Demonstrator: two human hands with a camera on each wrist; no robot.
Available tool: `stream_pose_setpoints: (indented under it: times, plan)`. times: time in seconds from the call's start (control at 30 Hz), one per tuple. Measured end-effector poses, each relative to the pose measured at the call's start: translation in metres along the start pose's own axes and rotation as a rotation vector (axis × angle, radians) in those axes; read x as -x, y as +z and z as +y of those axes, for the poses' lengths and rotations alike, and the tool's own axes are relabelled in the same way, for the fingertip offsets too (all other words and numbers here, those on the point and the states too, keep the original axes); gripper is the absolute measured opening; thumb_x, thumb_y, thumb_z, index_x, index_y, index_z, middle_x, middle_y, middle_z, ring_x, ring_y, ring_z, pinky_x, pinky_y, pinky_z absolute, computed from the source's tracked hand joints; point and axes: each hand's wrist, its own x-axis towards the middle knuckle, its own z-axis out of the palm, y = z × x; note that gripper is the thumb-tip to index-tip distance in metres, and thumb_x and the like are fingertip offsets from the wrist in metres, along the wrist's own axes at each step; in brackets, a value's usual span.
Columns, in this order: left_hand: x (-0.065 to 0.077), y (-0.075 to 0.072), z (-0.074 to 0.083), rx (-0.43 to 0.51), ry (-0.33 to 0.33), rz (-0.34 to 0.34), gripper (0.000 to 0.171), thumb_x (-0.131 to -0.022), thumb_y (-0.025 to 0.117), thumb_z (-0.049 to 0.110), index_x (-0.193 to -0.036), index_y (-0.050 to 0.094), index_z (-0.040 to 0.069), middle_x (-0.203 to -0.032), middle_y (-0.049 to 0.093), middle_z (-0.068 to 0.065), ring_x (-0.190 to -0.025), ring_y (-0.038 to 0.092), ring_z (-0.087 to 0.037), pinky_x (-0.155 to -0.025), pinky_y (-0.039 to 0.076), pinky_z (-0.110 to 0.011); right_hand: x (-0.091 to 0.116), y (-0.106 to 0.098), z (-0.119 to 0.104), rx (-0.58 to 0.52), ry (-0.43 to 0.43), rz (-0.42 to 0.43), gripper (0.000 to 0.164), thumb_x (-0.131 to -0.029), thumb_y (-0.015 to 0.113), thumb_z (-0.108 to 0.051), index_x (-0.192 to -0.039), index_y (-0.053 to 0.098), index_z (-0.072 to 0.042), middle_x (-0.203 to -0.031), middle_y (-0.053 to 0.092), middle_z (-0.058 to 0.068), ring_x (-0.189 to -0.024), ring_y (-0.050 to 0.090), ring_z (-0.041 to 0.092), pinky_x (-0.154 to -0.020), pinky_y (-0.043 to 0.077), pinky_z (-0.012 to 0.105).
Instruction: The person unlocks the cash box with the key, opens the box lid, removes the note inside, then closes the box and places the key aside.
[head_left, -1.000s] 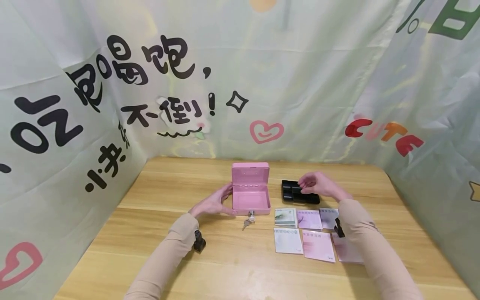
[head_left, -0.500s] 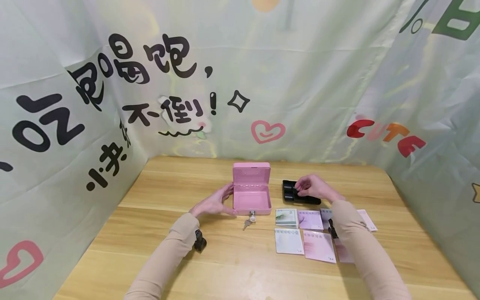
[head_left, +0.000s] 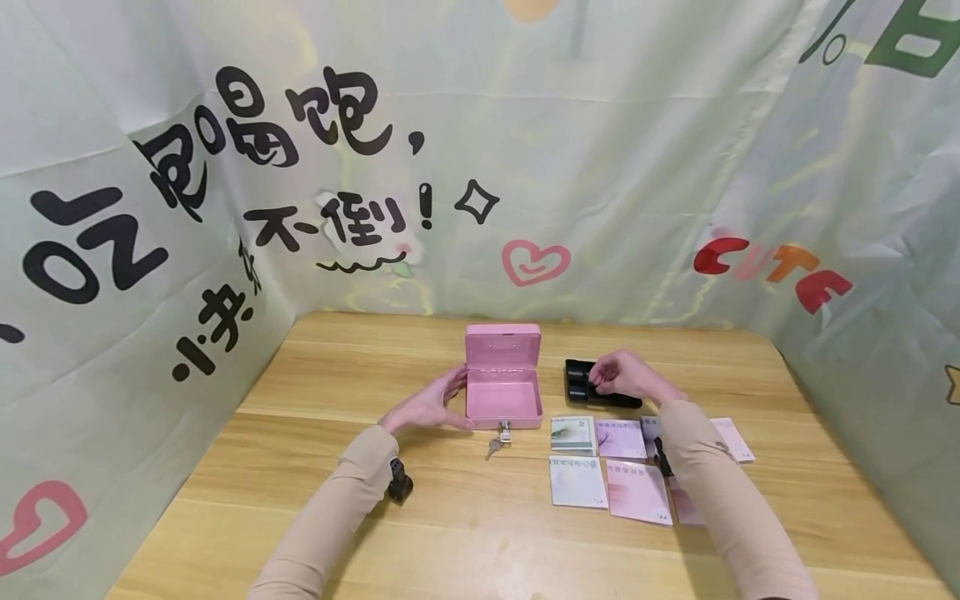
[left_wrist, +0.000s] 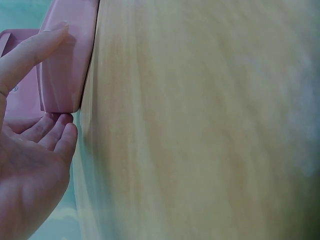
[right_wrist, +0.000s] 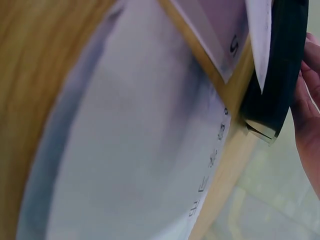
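Note:
My left hand [head_left: 426, 407] rests against the left side of an open pink cash box [head_left: 504, 400]. In the left wrist view the thumb [left_wrist: 37, 47] lies along the box's side, and the fingers [left_wrist: 60, 132] touch its end. The box's lid stands up and its inside is bare. Over a black compartment tray [head_left: 617, 402] hovers my right hand [head_left: 633, 375], its fingertips close together at the compartments. Whether it pinches something small is hidden. In the right wrist view only part of that hand [right_wrist: 309, 92] shows, beyond the tray's edge.
Several banknotes [head_left: 577, 482] lie in two rows at front right, partly under the right forearm. A small lock with keys [head_left: 495, 447] hangs at the box front. Printed cloth [head_left: 630, 183] encloses the back and sides of the wooden table [head_left: 450, 533].
My right hand has shifted slightly left and lower over the black tray, uncovering a banknote on the far right. The left hand keeps its place at the cash box.

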Motion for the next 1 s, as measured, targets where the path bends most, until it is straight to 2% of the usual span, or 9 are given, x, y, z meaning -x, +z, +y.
stream_pose_setpoints:
  times: [0.57, 0.83, 1.0]
  plan:
    - [0.0001, 0.0006, 0.0026, 0.013, 0.008, -0.002, 0.114, -0.076, 0.08, -0.003, -0.16, 0.002, -0.001, -0.169, 0.01, -0.022, -0.156, 0.016, -0.04, -0.131, 0.015, -0.051, 0.0002, 0.0009, -0.0046, 0.024, 0.03, 0.008, 0.011, -0.081, 0.069, 0.01, -0.092, 0.072, 0.008, -0.083, 0.074, 0.017, -0.075, 0.065, 0.013, -0.065, 0.057, 0.016]
    - [0.001, 0.0004, 0.0037, 0.006, -0.006, -0.006, 0.116, -0.076, 0.08, -0.001, -0.16, 0.001, 0.0, -0.169, 0.008, -0.021, -0.157, 0.015, -0.039, -0.131, 0.014, -0.05, 0.0024, 0.0, -0.0054, 0.02, 0.013, 0.028, 0.01, -0.081, 0.07, 0.01, -0.091, 0.072, 0.008, -0.084, 0.075, 0.018, -0.075, 0.066, 0.013, -0.064, 0.056, 0.016]
    - [0.0019, 0.0003, 0.0047, 0.007, 0.008, -0.013, 0.115, -0.076, 0.08, -0.001, -0.16, 0.001, -0.001, -0.169, 0.009, -0.021, -0.156, 0.016, -0.039, -0.131, 0.015, -0.051, 0.0045, -0.0014, -0.009, 0.02, -0.005, 0.034, 0.007, -0.083, 0.07, 0.008, -0.09, 0.072, 0.007, -0.084, 0.075, 0.018, -0.076, 0.067, 0.014, -0.063, 0.056, 0.018]
